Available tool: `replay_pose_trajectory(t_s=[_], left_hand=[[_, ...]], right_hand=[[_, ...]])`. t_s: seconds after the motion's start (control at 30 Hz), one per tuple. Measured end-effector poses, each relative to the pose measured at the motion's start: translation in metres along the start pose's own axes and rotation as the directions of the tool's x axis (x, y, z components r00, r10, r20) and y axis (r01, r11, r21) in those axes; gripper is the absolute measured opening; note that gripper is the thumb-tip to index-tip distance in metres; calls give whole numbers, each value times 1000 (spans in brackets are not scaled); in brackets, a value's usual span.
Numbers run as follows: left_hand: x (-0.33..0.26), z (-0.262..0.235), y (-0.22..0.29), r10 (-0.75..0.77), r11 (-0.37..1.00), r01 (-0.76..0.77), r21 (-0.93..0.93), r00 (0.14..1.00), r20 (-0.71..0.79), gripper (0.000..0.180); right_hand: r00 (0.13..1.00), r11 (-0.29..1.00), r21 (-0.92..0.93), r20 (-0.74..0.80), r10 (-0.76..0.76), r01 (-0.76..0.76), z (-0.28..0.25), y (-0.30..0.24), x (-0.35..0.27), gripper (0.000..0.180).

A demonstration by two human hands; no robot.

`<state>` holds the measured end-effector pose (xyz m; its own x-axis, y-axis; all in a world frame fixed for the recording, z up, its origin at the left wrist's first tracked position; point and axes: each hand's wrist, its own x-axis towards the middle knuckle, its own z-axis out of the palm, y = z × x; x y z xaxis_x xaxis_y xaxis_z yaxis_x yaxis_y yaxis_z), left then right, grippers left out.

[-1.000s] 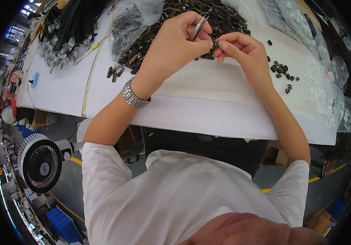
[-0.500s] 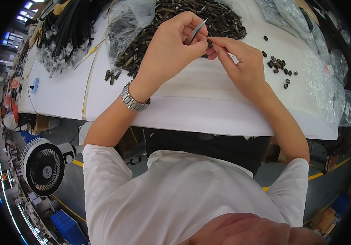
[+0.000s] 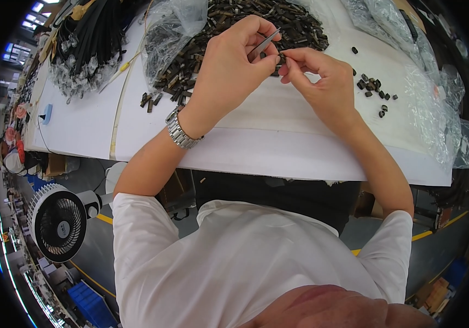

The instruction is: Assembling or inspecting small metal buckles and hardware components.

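A thin grey metal tool (image 3: 263, 45), like tweezers, is held in the left hand (image 3: 229, 65). The grip of that hand is pressed shut around the tool, with the thumb on one side and the fingers curled over it. A tiny dark piece (image 3: 282, 57) is pinched between the thumb and first finger of the right hand (image 3: 322, 82). The piece is held up just above the white surface (image 3: 256, 147), right at the tip of the tool, and the two seem to be touching, though it is too small to be sure.

A big heap of small dark parts (image 3: 229, 33) is spread behind the hands, partly under a clear plastic bag (image 3: 169, 33). A little group of loose dark bits (image 3: 373, 90) is laid out to the right, near more crinkled clear plastic (image 3: 431, 98). Black straps in a bundle (image 3: 87, 38) are piled far off to the left. A silver watch (image 3: 181, 130) is worn on the left wrist. A white fan (image 3: 59, 221) is seen down on the floor.

The piece could be dropped if the pinch is let loose or if it is pushed too hard by the tool. If it fell into the heap, it could be lost among all the other parts. It could also be flicked off the edge of the surface onto the floor. A fingertip could be poked by the tool if the tool slipped.
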<state>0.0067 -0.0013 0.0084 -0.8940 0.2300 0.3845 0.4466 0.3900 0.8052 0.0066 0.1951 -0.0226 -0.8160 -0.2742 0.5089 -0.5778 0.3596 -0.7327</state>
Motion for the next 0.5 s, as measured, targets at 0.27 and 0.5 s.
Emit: replay_pose_trajectory(t_s=[0.27,0.5], left_hand=[[-3,4,-9,141,988,-136,77,988,-56,25],[7,-15,-6,-98,975,139,-175,970,223,30]], right_hand=[[1000,996,85,5,20,-21,1,1,4,15],[894,801,456,400,203,-387,-15,16,13,18]])
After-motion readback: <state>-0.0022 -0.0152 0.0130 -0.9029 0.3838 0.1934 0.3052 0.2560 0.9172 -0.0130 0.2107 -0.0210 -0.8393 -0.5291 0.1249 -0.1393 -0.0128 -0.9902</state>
